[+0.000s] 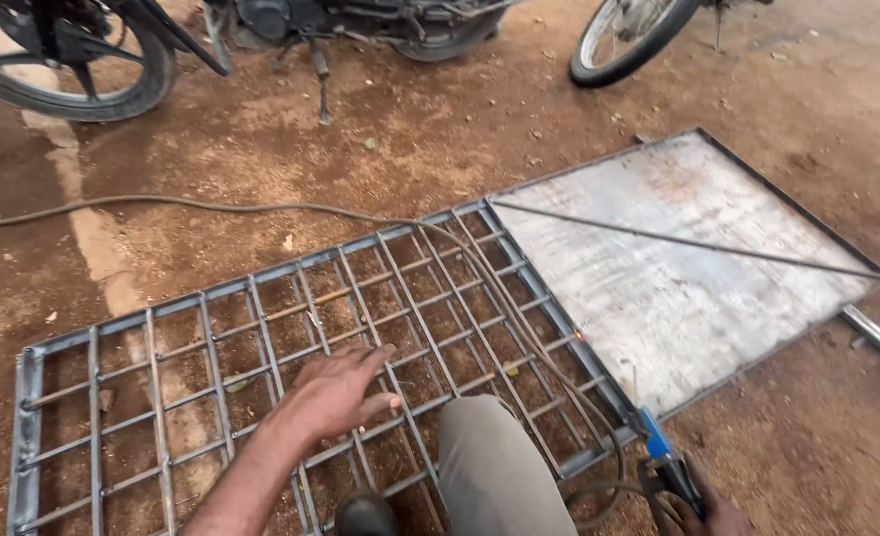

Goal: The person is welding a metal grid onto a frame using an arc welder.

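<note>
Knee (495, 467) between left hand (336, 392) on grille (261, 337), right hand (713, 511) gripping electrode holder (670, 471).

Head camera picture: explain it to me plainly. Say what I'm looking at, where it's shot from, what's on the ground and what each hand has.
The one picture comes from a camera worn on a person's head, looking down at their own hands and bent knee. On the reddish dirt ground lies a metal gate frame: a grid of bars on the left, a flat steel sheet on the right. The left hand rests open, palm down, on the grid. The right hand, at the bottom edge, grips a welding electrode holder with a blue tip, its rod pointing at the frame edge. A cable trails across the ground and grid. Motorcycle wheels stand behind.
</note>
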